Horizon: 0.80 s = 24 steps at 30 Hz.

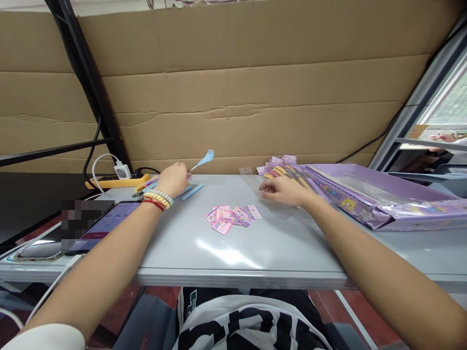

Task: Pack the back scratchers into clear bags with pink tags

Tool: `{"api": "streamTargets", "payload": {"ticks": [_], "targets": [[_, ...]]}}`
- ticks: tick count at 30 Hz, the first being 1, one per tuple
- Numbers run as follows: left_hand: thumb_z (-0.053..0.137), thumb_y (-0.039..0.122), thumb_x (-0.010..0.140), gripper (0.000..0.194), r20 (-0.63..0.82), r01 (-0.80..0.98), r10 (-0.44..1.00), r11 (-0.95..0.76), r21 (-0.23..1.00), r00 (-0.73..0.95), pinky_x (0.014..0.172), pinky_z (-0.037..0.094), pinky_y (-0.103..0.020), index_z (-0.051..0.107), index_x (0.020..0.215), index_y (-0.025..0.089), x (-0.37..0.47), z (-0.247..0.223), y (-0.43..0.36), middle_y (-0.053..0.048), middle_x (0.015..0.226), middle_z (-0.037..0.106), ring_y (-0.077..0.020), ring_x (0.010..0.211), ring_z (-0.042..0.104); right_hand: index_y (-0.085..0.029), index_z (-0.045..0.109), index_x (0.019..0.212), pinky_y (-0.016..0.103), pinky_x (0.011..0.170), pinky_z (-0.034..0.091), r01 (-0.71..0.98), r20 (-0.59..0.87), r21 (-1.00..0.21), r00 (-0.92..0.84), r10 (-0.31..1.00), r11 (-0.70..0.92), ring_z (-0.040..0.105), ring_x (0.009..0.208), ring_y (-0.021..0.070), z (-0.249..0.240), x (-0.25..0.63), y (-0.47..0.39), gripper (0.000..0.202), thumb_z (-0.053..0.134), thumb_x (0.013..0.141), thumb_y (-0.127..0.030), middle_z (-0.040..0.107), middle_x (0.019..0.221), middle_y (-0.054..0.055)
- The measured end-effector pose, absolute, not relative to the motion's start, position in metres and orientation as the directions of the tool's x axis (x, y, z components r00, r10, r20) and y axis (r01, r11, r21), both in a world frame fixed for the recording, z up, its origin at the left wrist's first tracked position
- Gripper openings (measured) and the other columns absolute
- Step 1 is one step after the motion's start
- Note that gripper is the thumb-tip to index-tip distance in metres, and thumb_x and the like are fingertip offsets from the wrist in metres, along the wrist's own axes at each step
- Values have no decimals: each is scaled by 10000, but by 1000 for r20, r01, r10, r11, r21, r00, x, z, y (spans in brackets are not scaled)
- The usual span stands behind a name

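My left hand [174, 181] is closed at the back left of the table, wearing bead bracelets and a red cord. From its fingers sticks out a thin stick with a light-blue tip [206, 157]; the rest of it is hidden. Blue and purple pens [150, 182] lie beside that hand. My right hand [280, 190] rests over a clear plastic bag [251, 183], fingers loosely bent and a little apart. Behind it are several yellow-and-grey pens [280, 171] and small purple packets [289, 159]. Between my hands lies a loose pile of small pink printed cards [226, 217].
A purple box with a clear window [379, 194] occupies the table's right side. On the left are a phone with a lit screen [105, 224], a yellow power strip [109, 183] and a white charger [122, 170]. A cardboard wall [255, 87] closes off the back.
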<state>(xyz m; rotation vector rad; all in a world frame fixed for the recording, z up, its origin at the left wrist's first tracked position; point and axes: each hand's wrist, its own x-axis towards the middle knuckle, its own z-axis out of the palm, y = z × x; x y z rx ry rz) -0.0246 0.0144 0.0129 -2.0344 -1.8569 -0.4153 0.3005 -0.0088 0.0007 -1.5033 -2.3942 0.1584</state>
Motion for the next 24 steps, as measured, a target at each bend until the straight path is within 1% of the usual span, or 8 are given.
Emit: {"api": "streamTargets", "payload": {"ticks": [3, 7, 10, 12, 15, 18, 21, 24], "targets": [[392, 275, 908, 238, 496, 950, 828, -311, 21, 260, 698, 447, -328, 549, 1030, 143, 7, 10, -5, -118, 903, 673, -255, 840, 641, -131, 641, 1084, 266, 648, 426, 805, 283, -311, -429, 858, 505, 588, 713, 168, 1, 292, -14, 390, 515, 822, -391, 682, 824, 73], [438, 280, 908, 168, 487, 748, 692, -654, 111, 533, 660, 428, -282, 549, 963, 167, 39, -3, -24, -61, 856, 664, -179, 759, 611, -114, 519, 1303, 278, 638, 434, 695, 316, -404, -505, 803, 596, 573, 684, 168, -5, 280, -20, 632, 538, 810, -508, 666, 776, 58], [445, 307, 910, 185, 491, 616, 590, -777, 131, 640, 650, 418, -275, 572, 922, 174, 49, -11, -31, -42, 808, 651, -159, 723, 589, -142, 477, 1354, 271, 618, 438, 521, 315, -581, -565, 763, 625, 564, 674, 154, -11, 270, -24, 657, 470, 846, -558, 660, 779, 46], [456, 323, 907, 202, 501, 558, 549, -816, 149, 669, 662, 418, -272, 590, 950, 177, 50, -12, -32, -39, 825, 654, -153, 735, 587, -142, 562, 1268, 263, 561, 426, 389, 284, -724, -584, 760, 570, 547, 618, 144, -13, 262, -26, 619, 393, 872, -586, 655, 737, 48], [491, 371, 890, 246, 520, 539, 546, -822, 183, 657, 668, 421, -268, 605, 978, 172, 47, -8, -31, -38, 837, 663, -146, 732, 585, -124, 655, 1084, 260, 482, 406, 220, 227, -880, -585, 778, 422, 543, 548, 144, -12, 256, -26, 602, 398, 849, -614, 657, 684, 66], [469, 409, 888, 287, 553, 624, 618, -753, 211, 559, 660, 428, -271, 610, 906, 160, 38, -4, -22, -44, 825, 666, -147, 713, 581, -120, 640, 1025, 255, 460, 424, 90, 241, -940, -502, 830, 328, 599, 603, 167, -8, 260, -21, 526, 475, 815, -573, 679, 755, 96], [436, 355, 885, 262, 556, 790, 732, -579, 203, 394, 696, 443, -289, 610, 913, 160, 24, -6, -6, -65, 909, 676, -176, 795, 605, -129, 613, 1014, 254, 455, 439, 66, 278, -944, -372, 886, 324, 628, 659, 185, -2, 272, -16, 458, 494, 811, -522, 685, 821, 114], [461, 317, 842, 263, 461, 932, 845, -350, 97, 269, 748, 459, -320, 617, 976, 152, 7, -11, 10, -104, 1016, 670, -234, 925, 614, -134, 604, 1013, 251, 483, 452, 125, 302, -931, -270, 914, 344, 636, 675, 182, 2, 284, -12, 446, 462, 837, -519, 687, 840, 121]]}}
